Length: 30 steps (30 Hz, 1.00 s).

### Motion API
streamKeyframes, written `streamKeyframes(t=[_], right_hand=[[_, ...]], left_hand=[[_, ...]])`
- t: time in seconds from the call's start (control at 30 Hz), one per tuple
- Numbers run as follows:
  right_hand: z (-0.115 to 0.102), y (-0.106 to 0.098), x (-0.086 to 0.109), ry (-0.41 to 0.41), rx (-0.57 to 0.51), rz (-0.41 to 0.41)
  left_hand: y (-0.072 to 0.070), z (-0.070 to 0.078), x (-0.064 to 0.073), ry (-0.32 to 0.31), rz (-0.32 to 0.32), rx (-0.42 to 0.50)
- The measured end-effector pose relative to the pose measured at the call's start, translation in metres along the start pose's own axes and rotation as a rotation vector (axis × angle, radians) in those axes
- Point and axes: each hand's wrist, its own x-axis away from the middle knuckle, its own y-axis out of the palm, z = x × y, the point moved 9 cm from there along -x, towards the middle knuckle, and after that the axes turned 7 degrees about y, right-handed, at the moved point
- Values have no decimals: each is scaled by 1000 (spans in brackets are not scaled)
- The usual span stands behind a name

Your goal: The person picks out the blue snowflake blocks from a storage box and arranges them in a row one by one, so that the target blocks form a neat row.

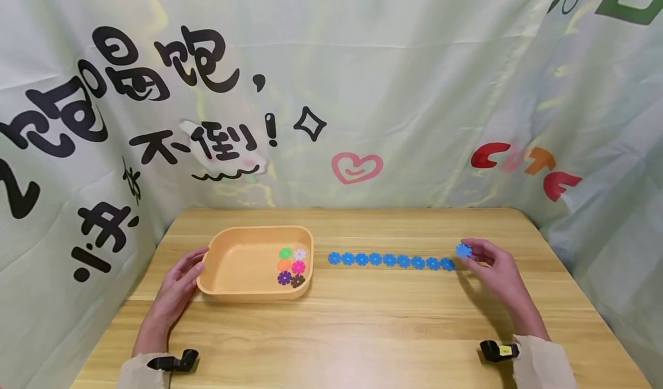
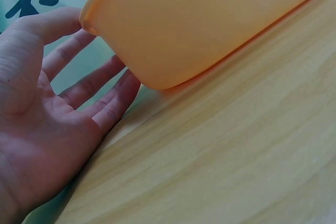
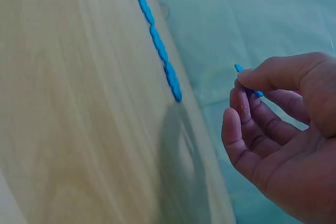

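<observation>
My right hand point(image 1: 492, 265) pinches a blue notched plastic disc point(image 1: 463, 251) between thumb and fingers, raised above the tabletop. Only the thin edge of this disc point(image 3: 238, 68) shows in the right wrist view. Just left of it, a row of several joined blue discs point(image 1: 389, 259) lies flat along the table. My left hand point(image 1: 176, 282) rests at the left end of an orange tray point(image 1: 248, 294), its loosely extended fingers touching the outer wall and rim. Some of those fingertips are hidden behind the tray point(image 2: 199, 19) in the left wrist view.
Inside the tray's right end sit several loose discs, among them a green disc point(image 1: 285, 253), a pink disc point(image 1: 298, 267) and a purple disc point(image 1: 284, 278). A printed cloth point(image 1: 414, 118) hangs behind the wooden table point(image 1: 352, 337) and along its sides.
</observation>
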Motion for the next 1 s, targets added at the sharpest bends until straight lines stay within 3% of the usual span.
streamKeyframes(t=[0.43,1.0], right_hand=[[33,5,-3,95,113,-75],[38,14,-5,108,175,-133]], left_hand=[[0,1,-1,2,0,-1],[2,3,1,6,-5,-1]])
